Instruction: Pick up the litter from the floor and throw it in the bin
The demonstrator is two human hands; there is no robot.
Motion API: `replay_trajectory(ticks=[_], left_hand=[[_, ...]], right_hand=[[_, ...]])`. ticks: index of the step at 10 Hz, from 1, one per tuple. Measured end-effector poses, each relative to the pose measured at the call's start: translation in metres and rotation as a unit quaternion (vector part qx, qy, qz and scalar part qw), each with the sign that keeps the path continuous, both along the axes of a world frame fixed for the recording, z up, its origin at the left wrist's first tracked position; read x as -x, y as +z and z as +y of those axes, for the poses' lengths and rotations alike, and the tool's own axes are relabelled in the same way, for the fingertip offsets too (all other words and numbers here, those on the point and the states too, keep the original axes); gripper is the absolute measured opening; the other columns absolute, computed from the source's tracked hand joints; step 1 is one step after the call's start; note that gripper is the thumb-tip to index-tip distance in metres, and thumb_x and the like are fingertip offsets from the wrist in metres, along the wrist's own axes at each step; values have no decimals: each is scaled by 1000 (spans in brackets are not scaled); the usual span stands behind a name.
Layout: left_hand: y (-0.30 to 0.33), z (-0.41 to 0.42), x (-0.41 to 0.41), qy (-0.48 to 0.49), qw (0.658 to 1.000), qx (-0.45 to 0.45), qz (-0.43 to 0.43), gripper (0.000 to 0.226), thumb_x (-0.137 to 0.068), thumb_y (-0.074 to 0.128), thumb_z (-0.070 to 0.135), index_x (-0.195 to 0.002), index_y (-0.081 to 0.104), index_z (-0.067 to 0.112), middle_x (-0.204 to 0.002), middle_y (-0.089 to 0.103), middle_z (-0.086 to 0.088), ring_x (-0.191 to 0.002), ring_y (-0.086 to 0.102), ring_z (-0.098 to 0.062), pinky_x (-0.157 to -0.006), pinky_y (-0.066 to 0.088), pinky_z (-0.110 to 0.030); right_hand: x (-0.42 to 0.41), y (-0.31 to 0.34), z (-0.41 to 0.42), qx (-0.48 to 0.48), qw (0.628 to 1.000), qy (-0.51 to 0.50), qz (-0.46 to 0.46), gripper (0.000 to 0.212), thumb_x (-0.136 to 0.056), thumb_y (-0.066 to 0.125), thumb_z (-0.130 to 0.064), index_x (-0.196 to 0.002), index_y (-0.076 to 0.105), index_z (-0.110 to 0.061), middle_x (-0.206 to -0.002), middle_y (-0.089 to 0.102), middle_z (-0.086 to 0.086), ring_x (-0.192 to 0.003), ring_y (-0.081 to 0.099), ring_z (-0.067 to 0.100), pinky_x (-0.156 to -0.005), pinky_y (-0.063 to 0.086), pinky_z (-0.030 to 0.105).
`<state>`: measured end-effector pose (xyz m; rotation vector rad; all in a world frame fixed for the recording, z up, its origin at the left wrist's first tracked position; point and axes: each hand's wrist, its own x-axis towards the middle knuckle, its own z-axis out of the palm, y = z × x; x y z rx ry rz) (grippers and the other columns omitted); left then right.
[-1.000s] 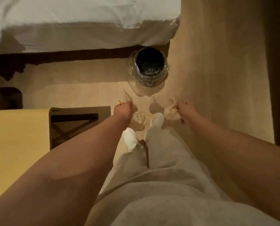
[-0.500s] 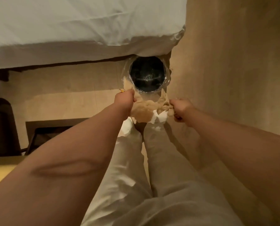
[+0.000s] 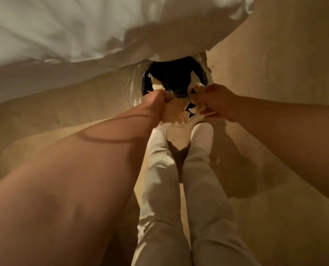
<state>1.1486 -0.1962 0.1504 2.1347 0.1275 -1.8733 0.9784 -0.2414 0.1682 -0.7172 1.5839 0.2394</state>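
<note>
The bin (image 3: 174, 73) is a dark round pail lined with a clear plastic bag, standing on the floor against the bed's edge. My left hand (image 3: 155, 99) is closed on a wad of crumpled pale paper litter (image 3: 174, 112) at the bin's near rim. My right hand (image 3: 215, 100) grips another bunch of crumpled paper (image 3: 195, 87) over the bin's right rim. Both hands are close together above the bin's mouth. Pale scraps show inside the dark opening.
A bed with white sheets (image 3: 83, 35) overhangs the bin at the top. My legs in light trousers (image 3: 179, 189) and white shoes (image 3: 202, 133) stand just short of the bin. Beige floor (image 3: 284, 64) lies to the right and left.
I have stepped closer to the bin. Both hands rose from the floor with the crumpled paper and now hold it over the bin's mouth.
</note>
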Motion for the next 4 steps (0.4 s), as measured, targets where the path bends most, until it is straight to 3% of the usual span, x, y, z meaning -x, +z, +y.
replay_trajectory(ticks=[1, 2, 3, 4], left_hand=[[-12, -8, -3, 21, 1000, -3, -4, 19, -76, 61, 21, -93, 66, 14, -94, 66, -11, -84, 63, -26, -68, 51, -33], [-2, -11, -7, 26, 1000, -6, 2, 24, -88, 57, 26, -108, 66, 16, -92, 67, -4, -91, 65, -22, -73, 51, -31], [21, -4, -10, 9, 1000, -16, 0, 25, -96, 51, 32, -113, 61, 17, -93, 64, -1, -82, 62, -18, -72, 49, -30], [52, 6, -11, 4, 1000, -27, 4, 22, -98, 48, 31, -107, 61, 16, -85, 66, 0, -82, 63, -17, -70, 48, -29]], right_hand=[[-3, -9, -8, 4, 1000, 2, -22, 18, -84, 73, -24, -98, 62, -24, -100, 66, 8, -95, 66, 26, -82, 57, 41], [-2, -1, -10, -6, 1000, -21, -6, 55, -86, 74, -29, -134, 50, -21, -119, 61, 11, -105, 66, 29, -91, 55, 44], [-2, 21, -7, -22, 1000, -4, -6, 52, -89, 71, -27, -134, 52, -11, -123, 63, 14, -105, 67, 30, -91, 55, 44], [1, 50, 2, -20, 1000, 1, 12, 41, -91, 68, -26, -127, 58, -9, -115, 65, 12, -102, 68, 29, -89, 56, 42]])
